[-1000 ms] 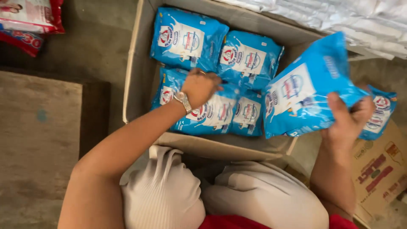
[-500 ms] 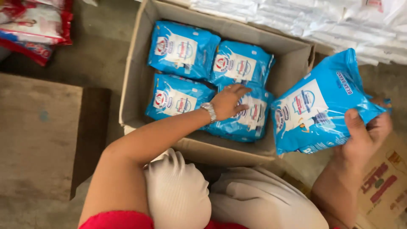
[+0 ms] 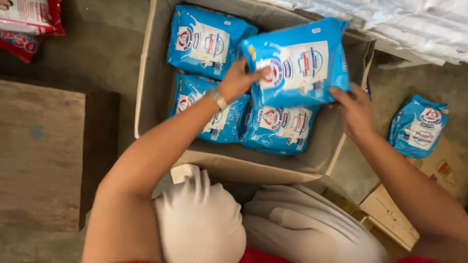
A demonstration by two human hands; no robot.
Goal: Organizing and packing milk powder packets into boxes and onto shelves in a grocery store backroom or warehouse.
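On the grey concrete floor sits an open cardboard box (image 3: 146, 97), with three blue pouches (image 3: 207, 41) lying flat inside it. Above the box's far right corner, the left hand (image 3: 239, 80) and the right hand (image 3: 353, 109) grip a fourth blue pouch (image 3: 297, 63) by its two side edges, fingers curled shut on it. Another blue pouch (image 3: 419, 125) lies on the floor right of the box, near flattened cardboard (image 3: 390, 214).
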